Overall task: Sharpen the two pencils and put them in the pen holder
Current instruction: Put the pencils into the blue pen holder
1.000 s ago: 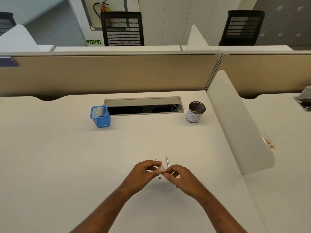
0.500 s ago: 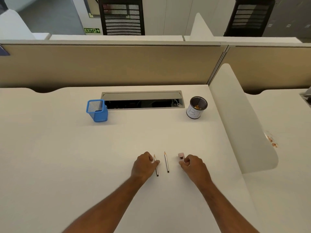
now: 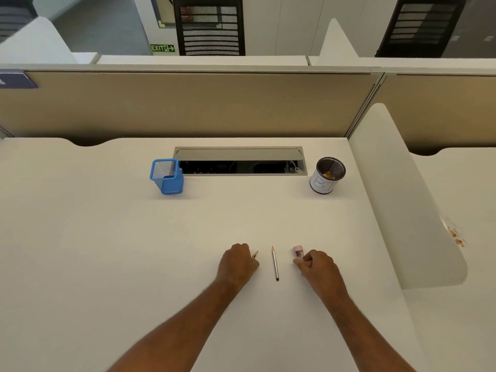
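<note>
Two pencils are on the white desk (image 3: 107,264) close to me. My left hand (image 3: 237,264) is closed around the left pencil (image 3: 255,254), and only its sharpened tip sticks out past my fingers. The other pencil (image 3: 274,263) lies free between my hands, tip pointing away from me. A small pink sharpener (image 3: 298,251) rests on the desk just right of it. My right hand (image 3: 318,267) has its fingers curled, with the fingertips pinched on the sharpener's near end. The blue mesh pen holder (image 3: 166,177) stands far back on the left.
A black mesh cup (image 3: 327,175) with a white label holds shavings at the back right. An open cable tray (image 3: 239,161) runs between the two holders. A beige partition (image 3: 188,103) closes the back, and a white divider (image 3: 402,197) bounds the right side.
A second ago both hands were together at the sharpener over the pencils. They have parted: the sharpener now sits on the right, and my left hand has closed over the left pencil.
</note>
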A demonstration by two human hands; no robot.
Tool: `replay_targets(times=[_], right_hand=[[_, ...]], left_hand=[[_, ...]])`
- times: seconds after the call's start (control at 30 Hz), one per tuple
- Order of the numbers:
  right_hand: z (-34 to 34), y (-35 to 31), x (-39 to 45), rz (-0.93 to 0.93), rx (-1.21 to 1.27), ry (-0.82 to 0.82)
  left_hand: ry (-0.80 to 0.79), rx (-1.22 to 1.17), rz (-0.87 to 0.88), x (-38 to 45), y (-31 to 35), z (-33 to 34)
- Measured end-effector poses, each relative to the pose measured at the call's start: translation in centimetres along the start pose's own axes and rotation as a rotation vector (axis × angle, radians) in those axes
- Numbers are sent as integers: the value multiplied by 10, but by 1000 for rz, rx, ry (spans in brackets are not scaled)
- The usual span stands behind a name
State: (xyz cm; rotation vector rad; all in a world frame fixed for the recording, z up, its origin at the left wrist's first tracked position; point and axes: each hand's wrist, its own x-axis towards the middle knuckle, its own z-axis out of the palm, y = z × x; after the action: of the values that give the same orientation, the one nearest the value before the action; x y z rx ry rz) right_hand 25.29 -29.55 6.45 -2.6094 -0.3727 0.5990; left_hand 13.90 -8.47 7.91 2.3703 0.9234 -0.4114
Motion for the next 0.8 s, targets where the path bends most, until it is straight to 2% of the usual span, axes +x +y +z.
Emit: replay_targets(times=[0.1,0.23,0.4,0.5,0.67,0.8], right_hand=[[1,1,3,-2,9,3],[-1,0,0,-13,13,24],[-8,-16,-15,-106,-9,194],[-5,-29,-18,-183,-2,220],[17,-52,-16,-224,-173,130],[33,-65,-19,-261,-248,102]], left_hand=[[17,-150,-48,1,-10,-16],[132,-463,-44,9,-36,-46],[334,-616,39,25,-71,-112],[471,-665,-1,39,-87,-156],[649,-682,-55,70,-107,-225],[743,-602,-54,98,-118,-257]])
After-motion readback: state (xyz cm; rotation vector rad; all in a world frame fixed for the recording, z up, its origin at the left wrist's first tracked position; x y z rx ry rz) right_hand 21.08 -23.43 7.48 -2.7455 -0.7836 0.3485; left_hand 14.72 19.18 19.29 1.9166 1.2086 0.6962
